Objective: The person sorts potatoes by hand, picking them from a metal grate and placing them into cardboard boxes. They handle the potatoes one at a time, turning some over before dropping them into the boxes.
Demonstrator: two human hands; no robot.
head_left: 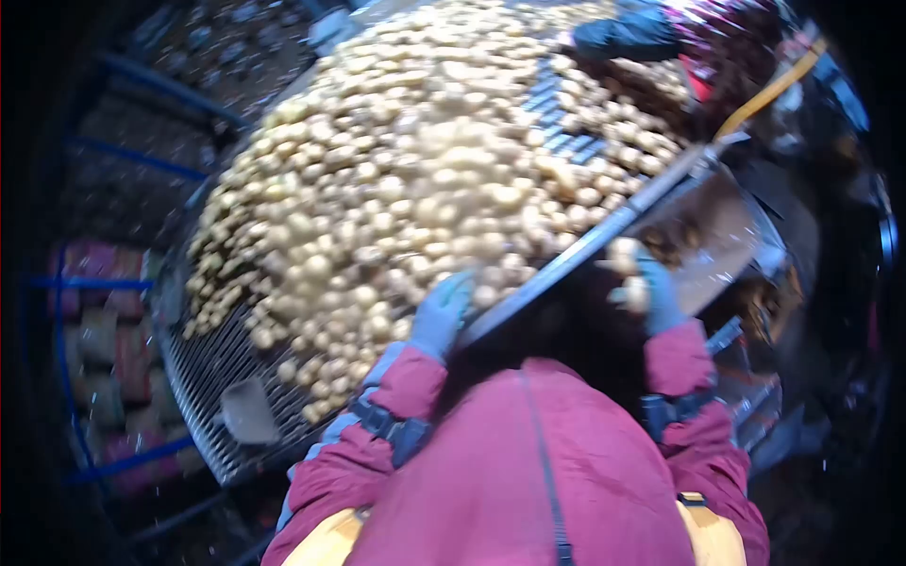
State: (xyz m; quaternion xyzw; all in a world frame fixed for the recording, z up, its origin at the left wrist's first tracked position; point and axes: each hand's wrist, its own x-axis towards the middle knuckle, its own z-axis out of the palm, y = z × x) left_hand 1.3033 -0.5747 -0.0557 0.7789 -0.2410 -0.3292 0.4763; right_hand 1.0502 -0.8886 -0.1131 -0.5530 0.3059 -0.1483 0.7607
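Observation:
A wide heap of pale, round potatoes [377, 170] covers a slatted metal sorting table in front of me. My left hand [445, 309], in a blue-grey glove, is at the near edge of the heap beside the metal rail [566, 259]. Its fingertips are blurred among the potatoes there. Beyond the rail, my right hand [661, 288], gloved alike, holds a couple of potatoes [624, 255] against its fingers. A dark gap lies below it, and a tray-like metal chute [708, 241] is just to its right.
A light grey scoop-like piece [249, 411] lies on bare slats [203, 382] at the left. Another person's dark gloved hand [623, 38] reaches over the heap at upper right, near a yellow bar [772, 87]. Stacked sacks [118, 358] stand behind blue rails at the left.

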